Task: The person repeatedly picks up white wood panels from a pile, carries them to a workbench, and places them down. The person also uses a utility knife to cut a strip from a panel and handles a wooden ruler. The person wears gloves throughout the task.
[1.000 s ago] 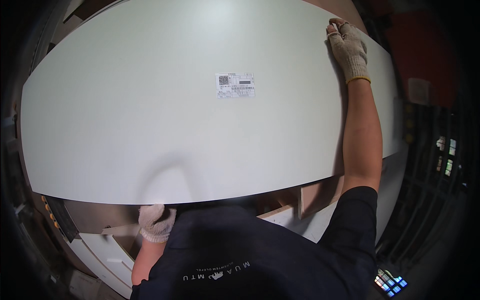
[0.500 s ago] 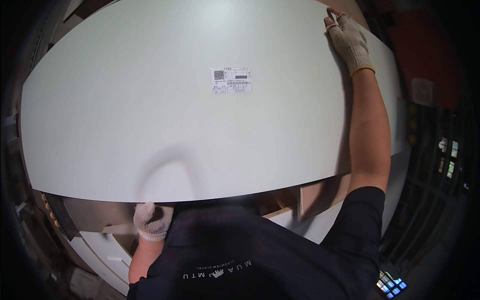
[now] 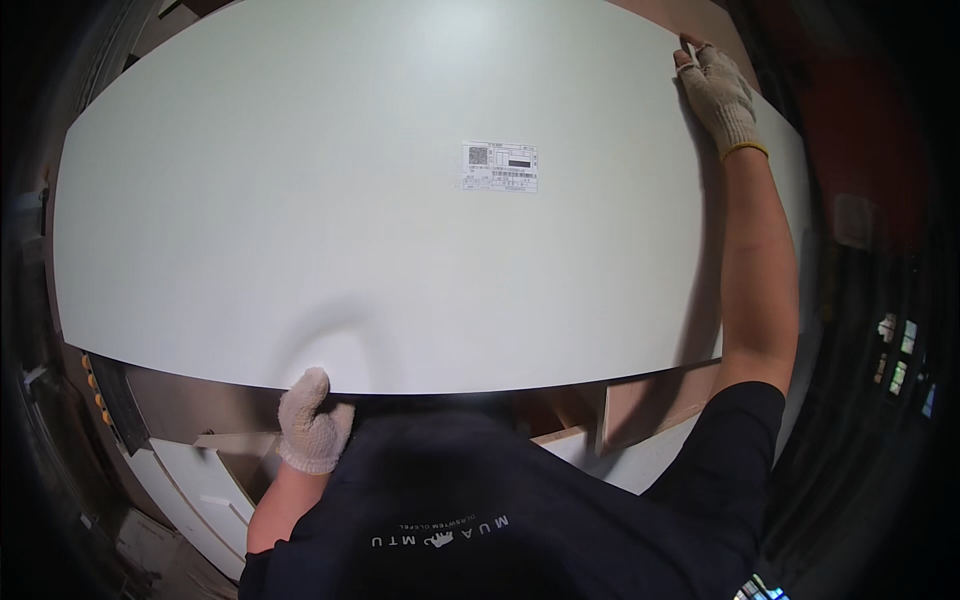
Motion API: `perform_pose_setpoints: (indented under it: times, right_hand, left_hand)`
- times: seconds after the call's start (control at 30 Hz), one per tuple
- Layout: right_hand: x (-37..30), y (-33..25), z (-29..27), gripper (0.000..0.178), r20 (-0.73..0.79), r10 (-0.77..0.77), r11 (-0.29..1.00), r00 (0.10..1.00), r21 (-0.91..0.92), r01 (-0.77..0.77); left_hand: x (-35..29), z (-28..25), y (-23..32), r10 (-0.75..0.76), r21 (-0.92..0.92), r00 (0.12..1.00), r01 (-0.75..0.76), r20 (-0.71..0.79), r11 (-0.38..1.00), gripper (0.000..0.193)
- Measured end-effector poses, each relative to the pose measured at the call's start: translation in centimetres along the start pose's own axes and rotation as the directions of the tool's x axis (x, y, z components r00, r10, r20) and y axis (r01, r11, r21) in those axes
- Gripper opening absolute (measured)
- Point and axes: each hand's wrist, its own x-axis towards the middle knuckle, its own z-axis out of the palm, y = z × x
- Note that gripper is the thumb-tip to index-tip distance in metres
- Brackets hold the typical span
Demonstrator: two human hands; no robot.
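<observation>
A large white panel (image 3: pixel 380 230) lies flat before me, with a small printed label (image 3: pixel 500 167) near its middle. At the near edge, left of my body, my left hand (image 3: pixel 314 425) in a knitted glove grips the panel. Its thumb rests over the edge on the top face, while the other fingers are hidden below. My right arm reaches across the panel's right side. Out at the far right edge, my right hand (image 3: pixel 722 95), in a fingerless knitted glove with a yellow cuff, is closed on the panel; some fingertips are hidden past the edge.
Under the near edge lie white boards (image 3: pixel 195 480) at the left and a brown board (image 3: pixel 650 405) at the right. Orange-yellow rollers (image 3: pixel 92 385) line the left side. Another brown board (image 3: pixel 690 20) shows beyond the far right edge.
The panel with its label sits further right in view, its near edge slightly higher. My left thumb has come up over the near edge onto the top face. My right hand keeps its hold.
</observation>
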Motion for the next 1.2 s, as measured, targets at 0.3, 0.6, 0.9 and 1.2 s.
perform_pose_setpoints:
  times: [0.3, 0.6, 0.9, 1.2]
  right_hand:
    - [-7.6, 0.7, -7.2, 0.069, 0.329, 0.350, 0.936, 0.877, -0.108, -0.334]
    - [-18.9, 2.6, -10.6, 0.069, 0.373, 0.376, 0.836, 0.848, 0.257, -0.484]
    - [-30.7, -6.9, -13.8, 0.067, 0.169, 0.380, 0.763, 0.909, 0.499, -0.411]
    - [-36.7, -22.8, -24.1, 0.060, 0.256, 0.347, 0.848, 0.902, 0.326, -0.419]
  left_hand:
    - [2.5, -3.2, 1.3, -0.257, -0.582, 0.900, 0.426, 0.353, 0.692, 0.041]
    - [-5.6, -6.0, 3.5, 0.075, 0.292, 0.963, -0.152, 0.260, 0.944, 0.065]
    - [-13.7, -17.0, 2.5, 0.362, 0.112, 0.911, -0.388, 0.199, 0.915, 0.039]
    - [-21.8, -30.9, 8.4, -0.184, -0.580, 0.920, 0.365, 0.347, 0.728, 0.047]
